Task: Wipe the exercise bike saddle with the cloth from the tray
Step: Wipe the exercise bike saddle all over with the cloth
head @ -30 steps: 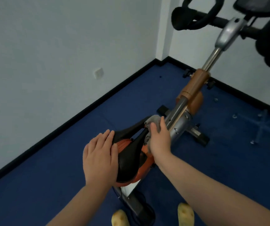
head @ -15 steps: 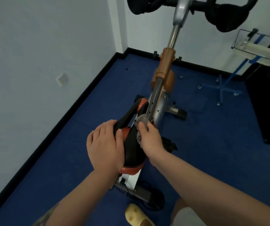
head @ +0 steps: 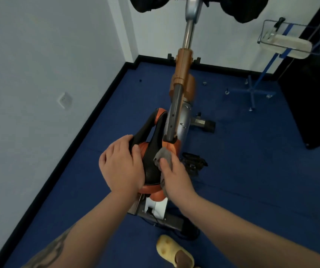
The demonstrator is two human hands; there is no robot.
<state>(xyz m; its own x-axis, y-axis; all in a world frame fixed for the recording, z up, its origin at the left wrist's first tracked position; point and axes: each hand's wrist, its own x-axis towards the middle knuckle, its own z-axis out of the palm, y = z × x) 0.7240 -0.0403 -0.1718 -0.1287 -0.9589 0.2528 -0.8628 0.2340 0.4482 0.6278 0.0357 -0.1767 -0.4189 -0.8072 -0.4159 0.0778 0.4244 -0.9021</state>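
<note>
The black saddle (head: 150,163) of the orange and silver exercise bike (head: 182,113) sits at the centre of the view, nose pointing away from me. My left hand (head: 121,167) lies over the saddle's left side and grips it. My right hand (head: 174,175) presses a crumpled grey cloth (head: 163,155) against the right side of the saddle; part of the cloth hangs under the palm. The wire tray (head: 282,38) on a blue stand holds a white object at the upper right.
White walls with a socket (head: 65,100) close in on the left and behind. The bike's black handlebars (head: 238,10) hang at the top. A black cabinet (head: 313,84) stands at the right. Blue carpet surrounds the bike; my yellow slipper (head: 171,251) is near the bottom.
My right hand has drawn the cloth back from the saddle's nose along its right side toward me. The left hand stays on the saddle. My head has turned right, showing the tray.
</note>
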